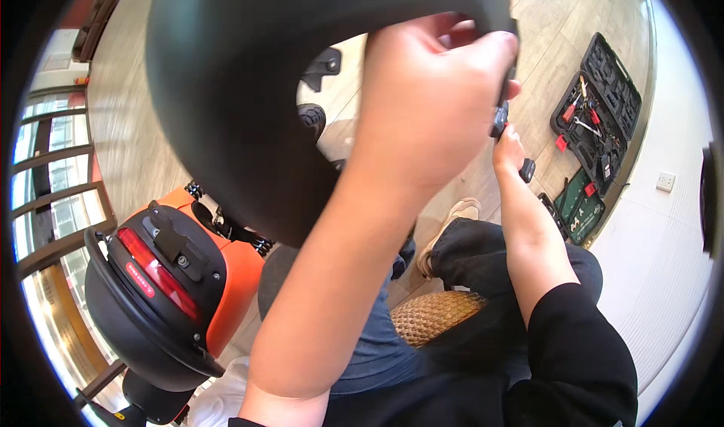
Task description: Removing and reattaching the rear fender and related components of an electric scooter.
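Note:
A large, matte black curved shell [226,87] fills the upper left, close in front of me, with an opening cut into its lower side. My left hand [437,87] is closed at the shell's right edge, its fingers curled and the thumb pressed near the rim. Below and beyond it, my right hand [510,152] is closed around a dark object whose kind I cannot make out. A short dark end [499,119] shows above that hand, and a black knob-like part [527,170] shows beside the wrist. The shell's far side is hidden.
At left stands an orange and black scooter-like body [234,299] with a red tail light [154,268]. An open black tool case [603,118] lies on the wood floor at right, a green case [582,208] beside it. A woven seat [437,317] is beneath me; a white wall [671,223] bounds the right.

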`<state>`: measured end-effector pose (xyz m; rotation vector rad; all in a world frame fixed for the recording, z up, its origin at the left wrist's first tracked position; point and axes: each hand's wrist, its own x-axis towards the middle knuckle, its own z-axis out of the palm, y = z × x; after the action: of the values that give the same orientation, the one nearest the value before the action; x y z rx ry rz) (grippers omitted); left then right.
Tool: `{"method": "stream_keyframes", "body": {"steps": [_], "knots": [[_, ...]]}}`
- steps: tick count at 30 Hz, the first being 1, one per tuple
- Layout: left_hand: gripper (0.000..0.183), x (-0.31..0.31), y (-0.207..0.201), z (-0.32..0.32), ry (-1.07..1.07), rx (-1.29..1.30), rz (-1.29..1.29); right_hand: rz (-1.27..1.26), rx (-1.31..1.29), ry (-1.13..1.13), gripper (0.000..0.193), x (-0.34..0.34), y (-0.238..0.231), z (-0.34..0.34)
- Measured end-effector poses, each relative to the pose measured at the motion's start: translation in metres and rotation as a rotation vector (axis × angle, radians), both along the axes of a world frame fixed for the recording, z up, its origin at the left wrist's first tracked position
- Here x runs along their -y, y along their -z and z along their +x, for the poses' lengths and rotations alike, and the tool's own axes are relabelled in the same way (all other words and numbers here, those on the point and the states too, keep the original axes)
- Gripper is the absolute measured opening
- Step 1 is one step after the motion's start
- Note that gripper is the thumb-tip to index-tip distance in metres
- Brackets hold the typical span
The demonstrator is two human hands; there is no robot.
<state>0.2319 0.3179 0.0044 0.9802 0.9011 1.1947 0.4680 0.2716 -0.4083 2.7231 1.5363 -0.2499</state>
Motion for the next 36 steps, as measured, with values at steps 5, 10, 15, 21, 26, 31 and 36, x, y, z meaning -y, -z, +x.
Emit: {"method": "stream_keyframes", "body": {"steps": [5, 10, 15, 21, 26, 31, 36], "knots": [[0.021, -0.005, -0.006, -0.032, 0.023, 0.014, -0.116, 0.053, 0.031, -0.057, 0.027, -0.038, -0.002, 0.032], [0.032, -0.038, 0.032, 0.018, 0.068, 0.166, -0.190, 0.072, -0.066, -0.126, 0.031, -0.093, -0.033, 0.087], [0.042, -0.074, 0.065, 0.024, 0.195, 0.358, -0.283, 0.051, -0.094, -0.271, 0.032, -0.090, -0.118, 0.068], [0.056, -0.055, 0.017, 0.024, 0.243, 0.530, -0.361, -0.117, -0.118, -0.497, 0.044, 0.010, -0.285, 0.119], [0.058, -0.028, -0.124, 0.013, 0.375, 0.498, -0.518, -0.296, -0.181, -0.260, 0.042, 0.097, -0.447, 0.176], [0.053, -0.036, -0.259, -0.040, 0.453, 0.328, -0.587, -0.474, -0.175, -0.225, 0.036, 0.097, -0.569, 0.200], [0.049, -0.062, -0.360, -0.082, 0.306, 0.207, -0.514, -0.498, -0.172, -0.355, 0.037, 0.005, -0.632, 0.213]]}}
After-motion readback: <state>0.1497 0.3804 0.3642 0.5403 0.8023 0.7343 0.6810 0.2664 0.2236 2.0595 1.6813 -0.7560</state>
